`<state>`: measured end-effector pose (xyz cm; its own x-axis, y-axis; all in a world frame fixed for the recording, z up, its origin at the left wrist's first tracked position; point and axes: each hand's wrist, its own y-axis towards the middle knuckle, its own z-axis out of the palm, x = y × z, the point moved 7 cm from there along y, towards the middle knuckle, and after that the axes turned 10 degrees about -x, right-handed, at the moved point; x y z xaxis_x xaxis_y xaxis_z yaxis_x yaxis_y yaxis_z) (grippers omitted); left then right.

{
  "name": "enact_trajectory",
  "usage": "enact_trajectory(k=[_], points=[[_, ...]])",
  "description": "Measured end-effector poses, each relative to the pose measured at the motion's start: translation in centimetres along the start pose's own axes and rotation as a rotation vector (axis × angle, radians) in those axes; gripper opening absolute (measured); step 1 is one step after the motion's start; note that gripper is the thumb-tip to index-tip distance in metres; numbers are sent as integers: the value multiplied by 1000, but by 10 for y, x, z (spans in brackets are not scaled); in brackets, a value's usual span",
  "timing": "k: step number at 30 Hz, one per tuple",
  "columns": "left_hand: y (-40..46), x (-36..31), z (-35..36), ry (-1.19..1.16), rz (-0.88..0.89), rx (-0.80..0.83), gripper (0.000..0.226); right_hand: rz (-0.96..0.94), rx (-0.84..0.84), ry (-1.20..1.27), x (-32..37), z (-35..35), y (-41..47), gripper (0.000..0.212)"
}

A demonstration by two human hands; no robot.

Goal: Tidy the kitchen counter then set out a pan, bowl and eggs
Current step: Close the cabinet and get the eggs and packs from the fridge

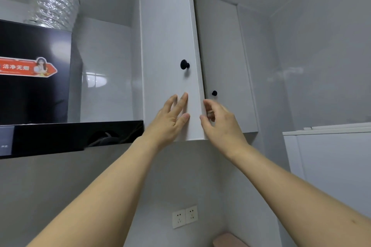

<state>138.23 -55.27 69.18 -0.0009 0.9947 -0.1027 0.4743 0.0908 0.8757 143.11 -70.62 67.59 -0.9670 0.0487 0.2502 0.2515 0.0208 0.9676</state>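
I look up at a white wall cupboard. Its left door [168, 46] stands slightly ajar and carries a black knob [184, 64]. My left hand [172, 118] lies flat on the lower part of this door, fingers straight. My right hand [216, 122] is at the door's right edge with its fingers curled loosely near the edge; I cannot tell whether they hold it. The neighbouring right door [222, 62] is closed and has a smaller black knob [214, 93]. No pan, bowl or eggs are in view.
A black range hood [36, 90] with a silver foil duct [54, 2] hangs at the left. A white fridge [331, 156] stands at the right. Two wall sockets [184, 216] sit below on the grey wall, and a pink object [228, 239] shows at the bottom edge.
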Motion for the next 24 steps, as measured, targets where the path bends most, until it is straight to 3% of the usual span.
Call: enact_trajectory(k=[6, 13, 17, 24], points=[[14, -8, 24, 159, 12, 20, 57, -10, -5, -186, -28, 3, 5, 44], [36, -3, 62, 371, 101, 30, 55, -122, 98, -534, -78, 28, 4, 72], [49, 15, 86, 578, 180, 63, 54, -94, 195, -650, -116, 47, 7, 75], [75, 46, 123, 711, 213, 92, 54, -118, 466, -754, -180, 92, 12, 84]])
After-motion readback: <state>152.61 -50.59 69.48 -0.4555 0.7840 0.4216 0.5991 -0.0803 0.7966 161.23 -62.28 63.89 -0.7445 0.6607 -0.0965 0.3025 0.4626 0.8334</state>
